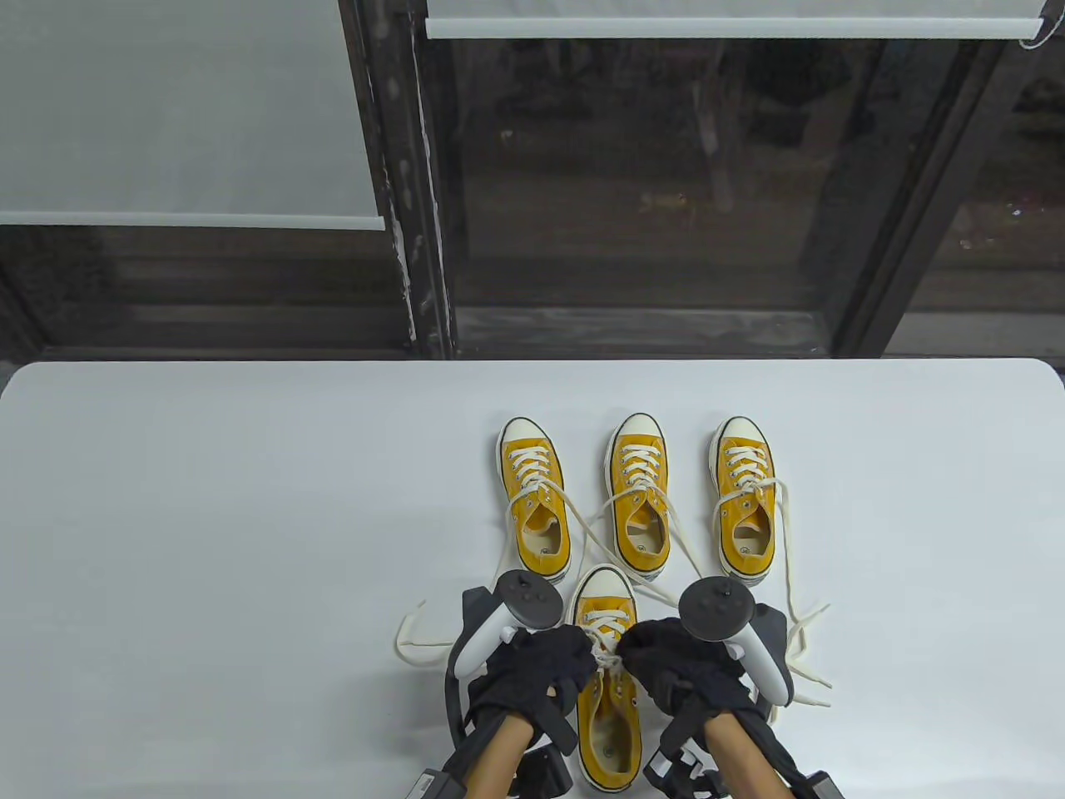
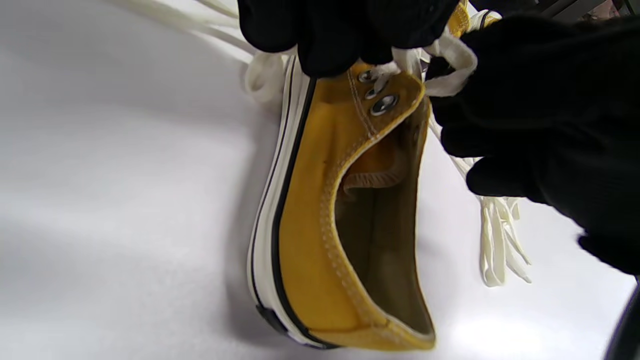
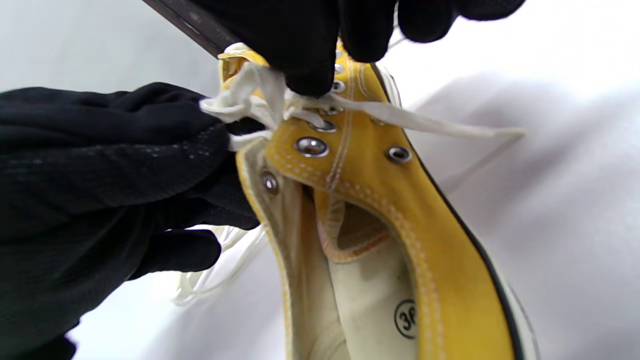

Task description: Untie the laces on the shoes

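A white table (image 1: 208, 541) stands before dark windows (image 1: 666, 183) with roller blinds (image 1: 183, 108).

White table (image 1: 208, 541) carries four yellow low-top sneakers, toes pointing to 12 o'clock. Three stand in row across centre: left shoe (image 1: 535, 499), middle shoe (image 1: 639, 498), right shoe (image 1: 748, 498), apart from one another, cream laces loose. Loose lace ends (image 1: 416, 637) trail across tabletop toward 6 o'clock on left, more lace ends (image 1: 803, 657) on right. Fourth shoe (image 1: 606, 678) sits at 6 o'clock from middle shoe, near table's front edge
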Action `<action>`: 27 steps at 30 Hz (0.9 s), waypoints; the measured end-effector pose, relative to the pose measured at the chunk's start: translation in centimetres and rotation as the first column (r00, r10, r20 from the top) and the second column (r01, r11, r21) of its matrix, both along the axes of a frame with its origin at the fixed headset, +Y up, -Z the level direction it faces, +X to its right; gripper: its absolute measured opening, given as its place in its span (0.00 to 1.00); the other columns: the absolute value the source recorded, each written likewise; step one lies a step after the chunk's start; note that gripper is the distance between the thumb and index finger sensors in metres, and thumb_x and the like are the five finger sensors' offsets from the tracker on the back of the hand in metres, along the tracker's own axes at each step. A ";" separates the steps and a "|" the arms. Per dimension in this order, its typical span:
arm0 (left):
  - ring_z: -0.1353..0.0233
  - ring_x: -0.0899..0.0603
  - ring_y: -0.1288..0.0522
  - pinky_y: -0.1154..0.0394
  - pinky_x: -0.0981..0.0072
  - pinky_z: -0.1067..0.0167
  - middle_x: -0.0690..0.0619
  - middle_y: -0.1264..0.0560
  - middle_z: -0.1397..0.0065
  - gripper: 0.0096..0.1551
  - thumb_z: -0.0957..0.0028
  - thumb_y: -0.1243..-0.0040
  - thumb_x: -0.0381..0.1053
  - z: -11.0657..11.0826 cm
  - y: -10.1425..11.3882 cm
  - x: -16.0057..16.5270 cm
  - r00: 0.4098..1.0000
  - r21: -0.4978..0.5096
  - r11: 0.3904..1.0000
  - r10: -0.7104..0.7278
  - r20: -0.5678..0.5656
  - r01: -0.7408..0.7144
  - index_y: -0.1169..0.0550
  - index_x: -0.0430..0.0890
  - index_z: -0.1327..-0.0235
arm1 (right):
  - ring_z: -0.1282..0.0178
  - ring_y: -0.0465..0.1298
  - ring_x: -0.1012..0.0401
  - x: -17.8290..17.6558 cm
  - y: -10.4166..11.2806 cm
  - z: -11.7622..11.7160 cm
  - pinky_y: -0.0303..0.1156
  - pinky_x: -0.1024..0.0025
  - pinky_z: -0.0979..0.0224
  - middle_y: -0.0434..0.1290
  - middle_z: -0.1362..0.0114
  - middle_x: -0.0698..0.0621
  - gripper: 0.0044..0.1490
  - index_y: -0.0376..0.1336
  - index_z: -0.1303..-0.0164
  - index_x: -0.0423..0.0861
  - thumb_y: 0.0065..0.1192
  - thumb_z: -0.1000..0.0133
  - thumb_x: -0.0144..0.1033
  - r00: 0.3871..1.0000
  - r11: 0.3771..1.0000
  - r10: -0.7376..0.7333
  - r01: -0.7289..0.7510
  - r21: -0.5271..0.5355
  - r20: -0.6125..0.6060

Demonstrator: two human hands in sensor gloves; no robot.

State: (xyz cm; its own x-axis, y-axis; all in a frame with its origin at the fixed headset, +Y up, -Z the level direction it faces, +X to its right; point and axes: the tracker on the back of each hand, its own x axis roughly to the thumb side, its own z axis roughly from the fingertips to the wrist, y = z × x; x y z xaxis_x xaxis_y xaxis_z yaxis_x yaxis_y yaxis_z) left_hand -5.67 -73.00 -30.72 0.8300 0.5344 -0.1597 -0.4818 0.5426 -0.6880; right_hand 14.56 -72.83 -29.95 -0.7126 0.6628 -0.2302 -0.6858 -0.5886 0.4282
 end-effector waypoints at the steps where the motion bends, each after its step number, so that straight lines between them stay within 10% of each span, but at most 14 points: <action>1: 0.15 0.45 0.42 0.53 0.34 0.18 0.56 0.31 0.25 0.24 0.32 0.51 0.55 0.0 0.1 0.0 1.000 0.001 1.000 0.005 0.001 -0.005 0.33 0.52 0.25 | 0.18 0.46 0.36 -0.2 0.1 -0.1 0.48 0.36 0.22 0.46 0.16 0.37 0.35 0.54 0.17 0.47 0.60 0.35 0.30 0.996 0.999 -0.036 0.036 -0.002 -0.086; 7: 0.16 0.46 0.40 0.53 0.34 0.18 0.57 0.29 0.28 0.24 0.34 0.52 0.56 -0.1 0.0 -0.1 1.000 -0.008 1.000 0.025 0.011 -0.025 0.31 0.51 0.27 | 0.17 0.53 0.41 -1.1 0.9 0.5 0.51 0.37 0.22 0.59 0.20 0.45 0.23 0.69 0.35 0.49 0.64 0.37 0.45 0.980 0.965 0.200 -0.197 0.172 0.003; 18: 0.14 0.41 0.44 0.53 0.33 0.19 0.54 0.34 0.21 0.23 0.32 0.49 0.51 -0.2 -0.6 -0.5 0.999 -0.047 0.998 0.043 -0.008 -0.043 0.34 0.53 0.24 | 0.19 0.53 0.37 0.2 0.4 0.2 0.51 0.36 0.23 0.58 0.20 0.41 0.22 0.70 0.36 0.43 0.55 0.34 0.38 0.993 0.991 0.110 -0.113 0.074 0.041; 23: 0.12 0.42 0.49 0.56 0.33 0.18 0.55 0.44 0.13 0.44 0.36 0.41 0.62 0.1 -0.1 0.4 0.999 0.008 1.000 -0.022 0.042 0.021 0.47 0.55 0.13 | 0.19 0.53 0.37 0.2 0.3 0.1 0.51 0.36 0.23 0.58 0.19 0.41 0.22 0.70 0.34 0.45 0.55 0.33 0.39 0.997 0.996 0.067 -0.069 0.060 0.031; 27: 0.12 0.48 0.44 0.54 0.37 0.16 0.63 0.33 0.21 0.23 0.29 0.50 0.59 0.1 0.0 0.5 0.994 0.053 0.993 -0.109 0.006 0.109 0.35 0.60 0.22 | 0.19 0.53 0.38 0.3 0.3 0.1 0.51 0.37 0.23 0.60 0.20 0.41 0.23 0.71 0.36 0.41 0.55 0.33 0.40 0.998 0.997 0.053 -0.055 0.054 0.036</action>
State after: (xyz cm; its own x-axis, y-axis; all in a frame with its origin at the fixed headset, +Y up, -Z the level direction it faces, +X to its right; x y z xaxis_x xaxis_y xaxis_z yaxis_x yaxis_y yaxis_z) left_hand -5.12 -73.02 -30.65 0.8849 0.4482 -0.1266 -0.4121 0.6269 -0.6612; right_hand 14.86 -72.56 -29.82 -0.7399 0.6359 -0.2194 -0.6661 -0.6470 0.3709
